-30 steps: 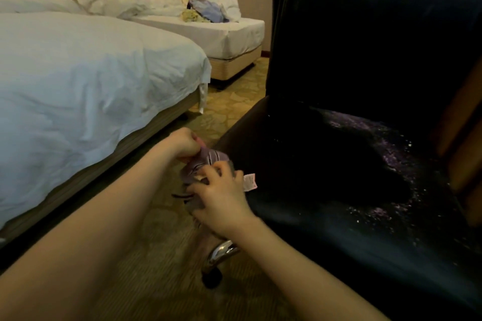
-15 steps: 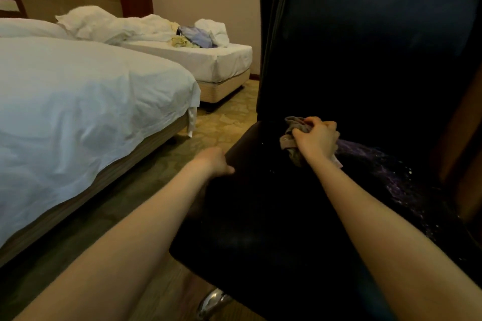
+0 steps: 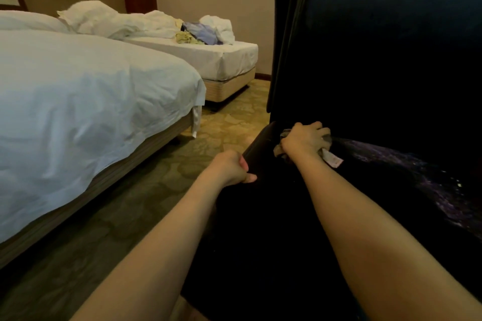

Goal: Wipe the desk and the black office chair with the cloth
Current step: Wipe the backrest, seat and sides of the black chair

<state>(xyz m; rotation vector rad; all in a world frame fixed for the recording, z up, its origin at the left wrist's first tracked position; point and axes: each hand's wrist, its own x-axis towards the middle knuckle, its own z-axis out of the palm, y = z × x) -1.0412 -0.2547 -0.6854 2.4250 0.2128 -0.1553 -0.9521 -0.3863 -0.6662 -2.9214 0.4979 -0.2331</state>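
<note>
a: where's the cloth [image 3: 279, 149]?
b: bunched in the right hand [image 3: 305, 139], fingers curled round it, at the back left corner of the seat [image 3: 287, 216] of the black office chair [image 3: 378, 60]
a: and the left hand [image 3: 229, 168]?
b: gripping the seat's left edge. the speckled patch [image 3: 422, 177] lies to the right of the cloth, so the right hand is nearer

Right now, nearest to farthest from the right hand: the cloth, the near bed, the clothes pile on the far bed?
1. cloth, gripped in the right hand.
2. near bed, left across the carpet.
3. clothes pile, far back on the far bed.
</note>
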